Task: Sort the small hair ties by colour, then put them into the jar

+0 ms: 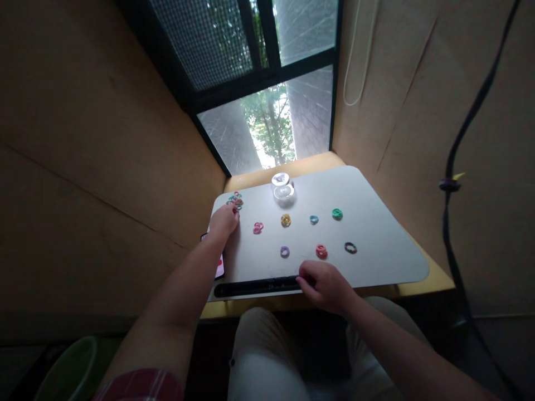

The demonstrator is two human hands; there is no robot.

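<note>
Head view: left hand outstretched at rings, right hand curled, both grips unclear.

Transparent container in the way, free tabletop to its right, open gap on its left, ring clusters obstructing its near side.

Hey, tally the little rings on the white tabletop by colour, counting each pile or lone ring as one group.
Pink group: 1
Yellow group: 1
Light blue group: 1
Green group: 1
Purple group: 1
Red group: 1
Dark group: 1
Mixed-colour pile: 1
Total: 8
</note>
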